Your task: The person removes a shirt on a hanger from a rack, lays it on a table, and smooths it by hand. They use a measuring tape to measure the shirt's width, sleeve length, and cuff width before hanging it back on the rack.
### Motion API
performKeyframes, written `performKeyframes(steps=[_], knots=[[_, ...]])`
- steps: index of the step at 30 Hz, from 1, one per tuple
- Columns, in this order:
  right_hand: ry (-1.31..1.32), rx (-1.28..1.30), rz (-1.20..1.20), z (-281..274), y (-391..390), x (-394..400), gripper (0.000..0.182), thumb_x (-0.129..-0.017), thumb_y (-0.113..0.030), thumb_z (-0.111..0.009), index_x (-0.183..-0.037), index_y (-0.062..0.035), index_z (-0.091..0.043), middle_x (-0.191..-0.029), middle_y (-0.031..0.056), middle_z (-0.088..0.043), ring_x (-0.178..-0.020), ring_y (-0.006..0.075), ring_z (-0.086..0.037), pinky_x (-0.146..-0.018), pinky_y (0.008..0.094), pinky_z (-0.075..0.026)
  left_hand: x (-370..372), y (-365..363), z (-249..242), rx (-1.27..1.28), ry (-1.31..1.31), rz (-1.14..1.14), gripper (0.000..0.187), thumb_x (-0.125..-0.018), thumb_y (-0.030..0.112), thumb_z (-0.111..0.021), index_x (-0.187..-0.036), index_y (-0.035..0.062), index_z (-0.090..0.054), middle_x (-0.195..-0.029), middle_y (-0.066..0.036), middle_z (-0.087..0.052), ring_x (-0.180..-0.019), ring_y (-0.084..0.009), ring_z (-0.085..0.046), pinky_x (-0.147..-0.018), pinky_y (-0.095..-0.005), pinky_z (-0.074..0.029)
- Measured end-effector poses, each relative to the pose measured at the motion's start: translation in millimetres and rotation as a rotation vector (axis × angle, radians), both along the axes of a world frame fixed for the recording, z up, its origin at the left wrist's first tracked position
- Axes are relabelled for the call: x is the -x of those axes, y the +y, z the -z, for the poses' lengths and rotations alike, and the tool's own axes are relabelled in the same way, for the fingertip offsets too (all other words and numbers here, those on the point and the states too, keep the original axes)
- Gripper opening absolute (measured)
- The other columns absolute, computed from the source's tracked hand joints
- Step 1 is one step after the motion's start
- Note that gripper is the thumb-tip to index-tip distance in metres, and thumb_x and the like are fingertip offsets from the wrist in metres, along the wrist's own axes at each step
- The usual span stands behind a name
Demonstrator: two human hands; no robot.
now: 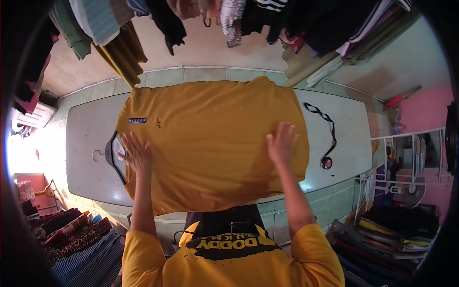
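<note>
A mustard-yellow T-shirt (215,143) lies spread on its side across a pale table, its neck toward the left. Inside the neck sits a dark hanger (110,155), whose metal hook points left. My left hand (136,153) rests flat on the shirt beside the neckline, fingers stretched out. Near the hem at the right, my right hand (282,143) also lies on the cloth with its fingers extended. A dark printed label strip (137,120) and a small dark print (158,123) show on the shirt's chest.
The pale table (91,129) extends past both ends of the shirt. A black lanyard (330,129) with a round end piece lies at its right. Clothes (234,19) hang along the far side. Folded fabrics (86,239) are stacked at lower left, more clothes (382,239) at lower right.
</note>
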State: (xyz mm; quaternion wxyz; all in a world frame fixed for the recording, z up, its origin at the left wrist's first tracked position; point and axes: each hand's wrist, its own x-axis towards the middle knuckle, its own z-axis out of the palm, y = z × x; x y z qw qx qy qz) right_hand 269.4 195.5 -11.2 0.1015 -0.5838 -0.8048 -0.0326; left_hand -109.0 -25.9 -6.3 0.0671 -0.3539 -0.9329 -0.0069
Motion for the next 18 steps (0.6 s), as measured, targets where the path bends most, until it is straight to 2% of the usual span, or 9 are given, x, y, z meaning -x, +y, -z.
performKeyframes(steps=[2,4,6,11,13,15,16,17,18], knots=[[0.259,0.181,-0.241,-24.0,-55.8,22.0,0.063,-0.083,-0.035,-0.048,-0.134,-0.0102,-0.023,-0.14,0.0127,-0.021,-0.129,0.0324,-0.016,-0.101,0.0543,-0.011,-47.2,-24.8,-10.5,-0.095,0.024,0.163,0.062,-0.082,0.038,-0.045,-0.135,0.0146,-0.024,-0.142,-0.013,-0.016,-0.132,-0.0275,-0.013,-0.1,-0.0579,-0.001],[0.134,0.346,-0.566,-30.3,-106.8,8.7,0.064,-0.08,-0.035,-0.052,-0.133,-0.0101,-0.027,-0.137,0.0159,-0.024,-0.128,0.0345,-0.02,-0.1,0.0538,-0.015,-85.1,-62.2,-32.8,0.028,-0.225,0.281,0.061,-0.081,0.034,-0.046,-0.135,0.0134,-0.026,-0.141,-0.016,-0.017,-0.131,-0.0301,-0.013,-0.102,-0.0546,-0.002],[0.012,0.416,-0.617,-37.6,-130.8,-31.0,0.064,-0.078,-0.036,-0.054,-0.131,-0.0099,-0.03,-0.135,0.0172,-0.028,-0.125,0.0356,-0.023,-0.1,0.0522,-0.018,-92.5,-102.4,-32.6,0.139,-0.389,0.345,0.059,-0.081,0.033,-0.045,-0.134,0.0131,-0.026,-0.141,-0.017,-0.017,-0.131,-0.0317,-0.014,-0.102,-0.0532,-0.003],[-0.045,-0.061,0.308,14.1,-134.0,-178.7,0.06,-0.076,-0.026,-0.059,-0.125,-0.0004,-0.035,-0.128,0.02,-0.035,-0.122,0.0362,-0.029,-0.098,0.0482,-0.023,-74.6,-171.7,-4.3,0.036,-0.27,0.279,0.054,-0.086,0.037,-0.036,-0.133,0.0104,-0.028,-0.141,-0.015,-0.017,-0.13,-0.0355,-0.011,-0.103,-0.0516,-0.006],[-0.017,-0.228,0.313,-4.0,-138.2,-184.0,0.05,-0.077,-0.025,-0.059,-0.117,0.0,-0.043,-0.116,0.0192,-0.046,-0.111,0.0355,-0.04,-0.089,0.0449,-0.032,-80.0,-188.8,20.5,0.016,-0.053,0.201,0.055,-0.088,0.04,-0.035,-0.132,0.0078,-0.027,-0.137,-0.018,-0.023,-0.127,-0.0359,-0.018,-0.102,-0.0501,-0.012],[0.532,0.108,0.219,-6.2,-153.7,-173.8,0.031,-0.076,-0.024,-0.061,-0.095,-0.0015,-0.052,-0.094,0.0149,-0.053,-0.092,0.0322,-0.047,-0.076,0.0404,-0.037,-87.5,-197.9,42.6,-0.577,-0.074,-0.269,0.055,-0.089,0.038,-0.038,-0.132,0.0065,-0.024,-0.132,-0.021,-0.026,-0.124,-0.0357,-0.021,-0.101,-0.0467,-0.016],[0.535,0.104,0.22,-3.6,-160.4,-164.7,0.031,-0.076,-0.024,-0.061,-0.095,-0.0015,-0.052,-0.094,0.0149,-0.053,-0.092,0.0322,-0.047,-0.076,0.0404,-0.037,-85.4,-202.6,51.9,-0.573,0.006,-0.284,0.053,-0.089,0.03,-0.046,-0.13,0.0053,-0.026,-0.119,-0.022,-0.039,-0.109,-0.0312,-0.039,-0.093,-0.0399,-0.03],[0.524,0.114,0.18,0.2,-167.0,-154.2,0.025,-0.075,-0.023,-0.062,-0.083,-0.002,-0.052,-0.083,0.0128,-0.052,-0.082,0.0305,-0.046,-0.071,0.0395,-0.037,-84.8,-209.7,59.9,-0.577,0.008,-0.282,0.053,-0.089,0.03,-0.046,-0.13,0.0053,-0.026,-0.119,-0.022,-0.039,-0.109,-0.0312,-0.039,-0.093,-0.0399,-0.03],[0.515,0.124,0.138,3.3,-170.9,-149.2,0.024,-0.074,-0.023,-0.063,-0.072,-0.0025,-0.052,-0.072,0.0108,-0.051,-0.073,0.0289,-0.046,-0.066,0.0386,-0.037,-87.2,-207.2,52.1,-0.712,-0.296,-0.363,0.05,-0.088,0.026,-0.047,-0.128,0.0047,-0.027,-0.111,-0.02,-0.044,-0.101,-0.0269,-0.043,-0.086,-0.0362,-0.034]])
